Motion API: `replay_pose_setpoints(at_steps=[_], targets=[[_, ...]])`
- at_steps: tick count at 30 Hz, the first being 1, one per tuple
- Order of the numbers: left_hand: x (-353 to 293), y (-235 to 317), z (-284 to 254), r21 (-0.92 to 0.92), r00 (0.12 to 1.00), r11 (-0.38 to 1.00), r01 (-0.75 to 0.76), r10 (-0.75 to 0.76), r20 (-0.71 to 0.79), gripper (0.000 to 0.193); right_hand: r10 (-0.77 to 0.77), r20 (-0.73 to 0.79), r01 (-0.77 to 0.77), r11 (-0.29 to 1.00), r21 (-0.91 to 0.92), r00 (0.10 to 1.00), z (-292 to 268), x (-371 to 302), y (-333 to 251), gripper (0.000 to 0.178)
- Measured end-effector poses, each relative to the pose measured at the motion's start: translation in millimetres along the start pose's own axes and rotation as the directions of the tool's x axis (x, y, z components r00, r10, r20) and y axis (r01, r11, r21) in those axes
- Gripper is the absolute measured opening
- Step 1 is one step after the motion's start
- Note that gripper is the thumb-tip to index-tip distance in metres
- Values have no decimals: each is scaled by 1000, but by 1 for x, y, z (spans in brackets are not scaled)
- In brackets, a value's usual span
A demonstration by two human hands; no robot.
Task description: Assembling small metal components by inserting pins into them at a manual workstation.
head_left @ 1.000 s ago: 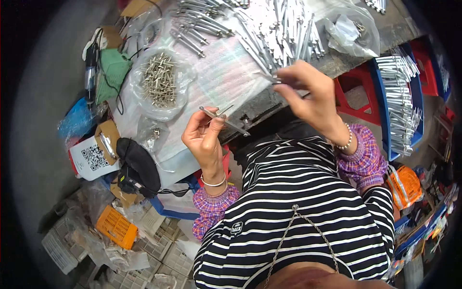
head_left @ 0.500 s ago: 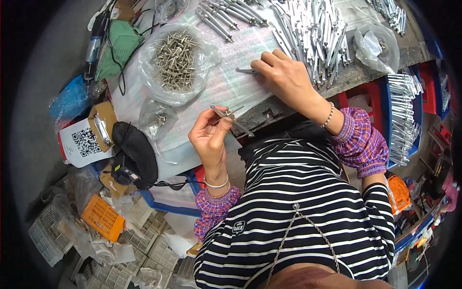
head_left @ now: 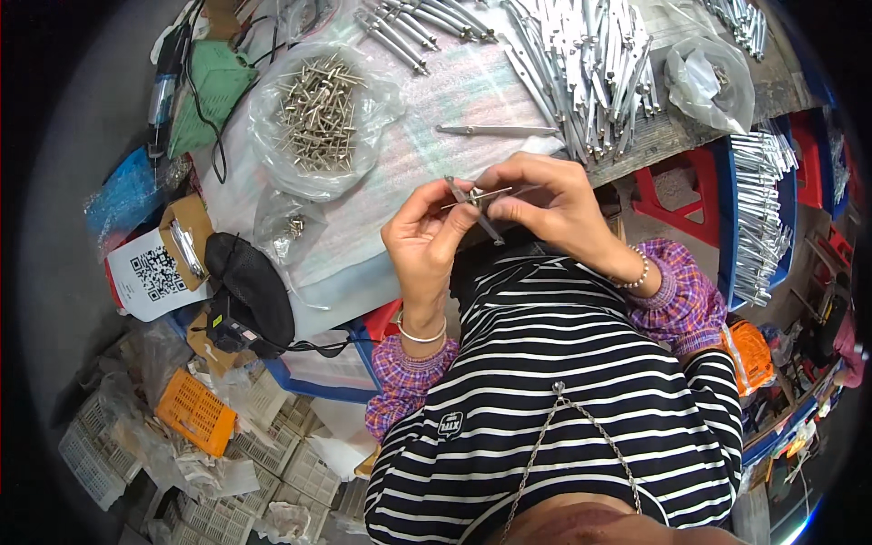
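In front of my body, my left hand [head_left: 422,232] pinches a slender metal strip [head_left: 495,238] between thumb and fingers. A thin metal pin [head_left: 495,193] crosses the strip. My right hand [head_left: 563,204] is closed at the pin's right end, thumb and forefinger near the crossing; the exact contact is partly covered by the fingers. Beyond both hands, a single grey metal strip [head_left: 495,130] lies flat on the table. To the left sits a clear plastic bag [head_left: 386,100] of loose metal pins [head_left: 318,113], with a smaller bag of small parts [head_left: 295,227] nearer me.
A large pile of metal strips [head_left: 599,73] covers the table's far right, beside another clear bag [head_left: 708,86]. Several metal rods [head_left: 400,41] lie at the back. A blue bin [head_left: 731,222] of strips stands at right. A black pouch [head_left: 250,282] lies left.
My right hand has let go of the grey strip on the table and come back to my left hand, closing at the pin. My left hand has shifted slightly right.
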State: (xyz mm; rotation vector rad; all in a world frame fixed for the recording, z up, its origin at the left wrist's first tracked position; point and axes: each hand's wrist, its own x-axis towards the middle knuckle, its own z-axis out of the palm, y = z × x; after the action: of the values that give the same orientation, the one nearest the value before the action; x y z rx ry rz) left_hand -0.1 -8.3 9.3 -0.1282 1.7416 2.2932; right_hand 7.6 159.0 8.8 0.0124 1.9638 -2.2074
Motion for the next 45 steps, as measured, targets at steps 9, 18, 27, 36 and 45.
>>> replay_pose_setpoints(at_steps=[9, 18, 27, 36, 45], targets=[[-10, -11, 19, 7, 1000, 1000, 8, -8, -14, 19, -60, -143, 86, 980, 181, 988, 1, -15, 15, 9], [-14, -10, 36, 222, 967, 944, -245, 255, -21, 12, -247, -214, 292, 932, 213, 945, -2, -25, 16, 8], [-13, -10, 38, 321, 943, 890, -323, 330, 34, 12, -228, -254, 296, 913, 280, 940, -3, -31, 17, 7], [-4, -5, 10, 69, 953, 977, -204, 214, -214, 15, -45, -283, 178, 868, 464, 958, -45, -20, 2, 8], [-6, -12, 19, 47, 977, 984, -170, 175, -121, 14, 313, 241, -383, 554, 739, 919, -48, -24, 4, 26]])
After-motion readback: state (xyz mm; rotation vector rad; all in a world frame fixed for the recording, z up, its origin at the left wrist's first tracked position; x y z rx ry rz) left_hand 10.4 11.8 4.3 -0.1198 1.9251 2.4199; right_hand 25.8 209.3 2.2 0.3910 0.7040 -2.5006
